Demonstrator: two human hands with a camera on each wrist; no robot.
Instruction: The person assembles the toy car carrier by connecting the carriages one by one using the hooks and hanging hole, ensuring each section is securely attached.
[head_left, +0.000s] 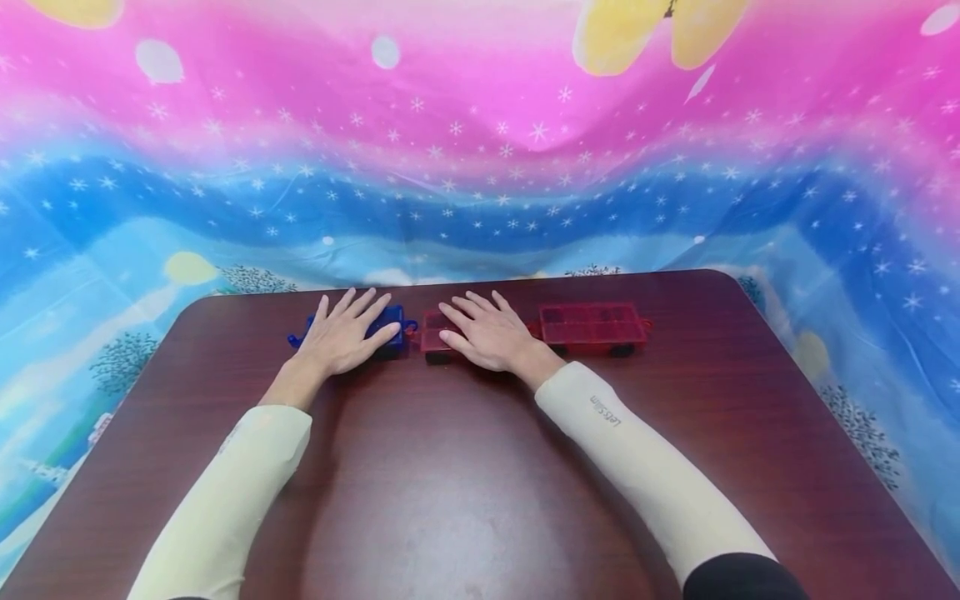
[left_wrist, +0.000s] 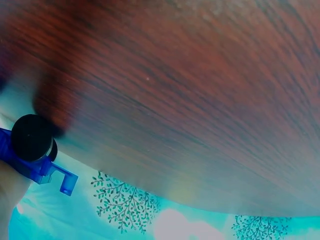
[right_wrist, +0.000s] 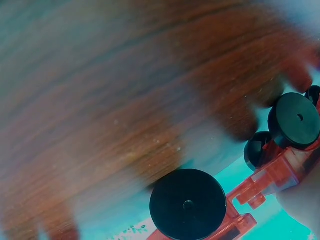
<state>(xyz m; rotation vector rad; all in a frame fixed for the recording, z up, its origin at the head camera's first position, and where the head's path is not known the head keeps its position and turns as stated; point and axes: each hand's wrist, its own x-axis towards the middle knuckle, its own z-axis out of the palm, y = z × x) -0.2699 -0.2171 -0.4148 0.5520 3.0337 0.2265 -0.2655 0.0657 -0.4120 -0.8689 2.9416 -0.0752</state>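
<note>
Three translucent toy wagons with black wheels stand in a row by the table's far edge. My left hand point(head_left: 341, 337) rests, fingers spread and straight, over the blue wagon point(head_left: 392, 317). Over the middle, red wagon point(head_left: 433, 328) lies my right hand point(head_left: 487, 335), also with straight spread fingers, hiding much of it. Just right of that hand is a longer red wagon point(head_left: 592, 323). In the left wrist view a blue hook point(left_wrist: 67, 181) sticks out beside a wheel point(left_wrist: 31, 137). The right wrist view shows red couplings point(right_wrist: 265, 182) between wheels; whether they are engaged I cannot tell.
The dark wood table point(head_left: 442, 483) has rounded far corners, and the wagons stand close to its back edge. A pink and blue patterned cloth point(head_left: 480, 167) hangs behind and around it.
</note>
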